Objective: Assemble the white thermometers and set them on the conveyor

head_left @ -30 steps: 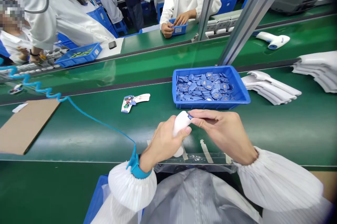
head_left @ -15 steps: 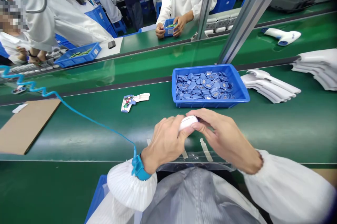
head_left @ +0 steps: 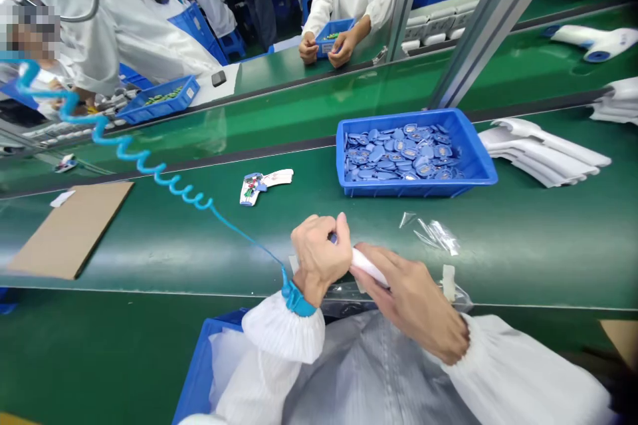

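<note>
My left hand (head_left: pixel 319 253) and my right hand (head_left: pixel 406 298) both grip a white plastic housing (head_left: pixel 369 267), probably a thermometer shell, just in front of me on the green conveyor belt (head_left: pixel 149 255). Its left end is buried in my left fingers, where a small blue part (head_left: pixel 333 237) peeks out. My right fingers wrap its lower side. A blue tray (head_left: pixel 413 190) of similar blue parts stands beyond my hands. To its left lies a gun-shaped white piece with coloured wiring (head_left: pixel 254 187).
Stacked white gun-shaped shells (head_left: pixel 543 152) lie right of the tray. A cardboard sheet (head_left: pixel 70 232) lies at left. A blue coiled cord (head_left: pixel 149 162) runs to my left wrist strap (head_left: pixel 298 300). Transparent plastic scraps (head_left: pixel 433 233) lie nearby. Beyond a metal-framed divider, co-workers handle blue trays.
My hands have dropped lower and the white housing now slants toward my right hand. The view has tilted, bringing plastic scraps into sight near the tray.
</note>
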Tool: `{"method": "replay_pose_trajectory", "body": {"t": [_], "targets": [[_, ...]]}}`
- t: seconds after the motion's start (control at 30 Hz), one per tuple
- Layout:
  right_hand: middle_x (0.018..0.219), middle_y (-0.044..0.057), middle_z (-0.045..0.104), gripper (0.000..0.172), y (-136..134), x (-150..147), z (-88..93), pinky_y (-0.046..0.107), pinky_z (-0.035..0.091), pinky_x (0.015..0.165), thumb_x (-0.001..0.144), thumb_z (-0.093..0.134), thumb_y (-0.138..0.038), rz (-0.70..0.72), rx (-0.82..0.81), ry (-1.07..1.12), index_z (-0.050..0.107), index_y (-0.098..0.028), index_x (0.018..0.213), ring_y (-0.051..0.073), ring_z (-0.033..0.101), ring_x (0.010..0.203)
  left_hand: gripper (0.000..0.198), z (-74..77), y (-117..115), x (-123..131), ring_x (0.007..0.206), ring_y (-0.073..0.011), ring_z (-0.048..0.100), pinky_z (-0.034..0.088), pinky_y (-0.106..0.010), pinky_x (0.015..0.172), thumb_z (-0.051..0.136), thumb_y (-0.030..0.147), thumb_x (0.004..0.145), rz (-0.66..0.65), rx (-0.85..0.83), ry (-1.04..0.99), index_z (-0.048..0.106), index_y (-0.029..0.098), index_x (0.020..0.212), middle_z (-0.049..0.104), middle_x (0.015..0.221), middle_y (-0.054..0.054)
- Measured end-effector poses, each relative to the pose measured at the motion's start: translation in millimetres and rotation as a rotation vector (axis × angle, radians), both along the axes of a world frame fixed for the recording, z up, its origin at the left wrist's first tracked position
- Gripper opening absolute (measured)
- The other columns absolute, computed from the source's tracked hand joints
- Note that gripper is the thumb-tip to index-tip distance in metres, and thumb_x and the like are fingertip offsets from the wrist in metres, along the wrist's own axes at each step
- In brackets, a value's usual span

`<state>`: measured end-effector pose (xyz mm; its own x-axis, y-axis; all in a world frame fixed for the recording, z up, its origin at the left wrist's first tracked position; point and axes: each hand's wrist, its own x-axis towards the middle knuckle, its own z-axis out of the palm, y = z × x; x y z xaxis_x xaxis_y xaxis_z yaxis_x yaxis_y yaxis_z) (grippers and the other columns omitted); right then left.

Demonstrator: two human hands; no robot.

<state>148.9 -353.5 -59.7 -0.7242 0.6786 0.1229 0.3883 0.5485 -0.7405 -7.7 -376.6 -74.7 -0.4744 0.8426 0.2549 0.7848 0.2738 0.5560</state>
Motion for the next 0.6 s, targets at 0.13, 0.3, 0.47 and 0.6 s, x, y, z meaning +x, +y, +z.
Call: {"method": "replay_pose_trajectory", "body": {"t": [0.13,0.3,0.47,0.6], "targets": [[0.061,0.000,0.061,0.039,3.1,-5.0,0.3,0.028,0.044,0.050,0.099,0.043,-0.052,-0.072,-0.352,0.020,0.064,-0.023,0.086,0.014,0.054,0.049,0.036,14.4,-16.4,-16.2,0.073,-0.0182,0.056,0.042,-0.032,0.070,0.056,0.041,0.094,-0.146,0.025,-0.088,0.054,0.021,0.064,0.063,0.069,-0.004],[0.051,-0.003,0.051,0.055,30.6,-19.7,-0.3,0.025,0.020,0.031,0.097,0.033,-0.063,-0.024,-0.970,-0.095,0.063,-0.020,0.078,0.009,0.025,0.032,0.047,4.3,-23.2,-26.2,0.073,-0.0174,0.061,0.049,-0.032,0.072,0.040,0.047,0.102,0.111,0.230,-0.347,0.052,0.021,0.064,0.065,0.073,-0.005],[0.061,0.001,0.062,0.033,18.3,-38.1,-10.9,0.025,0.030,0.047,0.096,0.049,-0.049,0.000,-0.349,-0.135,0.066,-0.022,0.089,0.014,0.054,0.049,0.054,-15.4,16.0,-33.9,0.060,-0.0140,0.050,0.041,-0.028,0.061,0.043,0.047,0.099,0.311,0.127,-0.261,0.043,0.021,0.052,0.051,0.053,-0.001],[0.051,0.002,0.057,0.037,8.7,-42.3,-14.1,0.029,0.025,0.049,0.101,0.042,-0.041,0.005,0.073,-0.229,0.067,-0.019,0.084,0.016,0.054,0.044,0.054,-12.6,25.7,-41.7,0.057,-0.0134,0.045,0.037,-0.028,0.060,0.039,0.040,0.099,0.212,0.059,-0.178,0.040,0.021,0.049,0.050,0.052,-0.001]]}}
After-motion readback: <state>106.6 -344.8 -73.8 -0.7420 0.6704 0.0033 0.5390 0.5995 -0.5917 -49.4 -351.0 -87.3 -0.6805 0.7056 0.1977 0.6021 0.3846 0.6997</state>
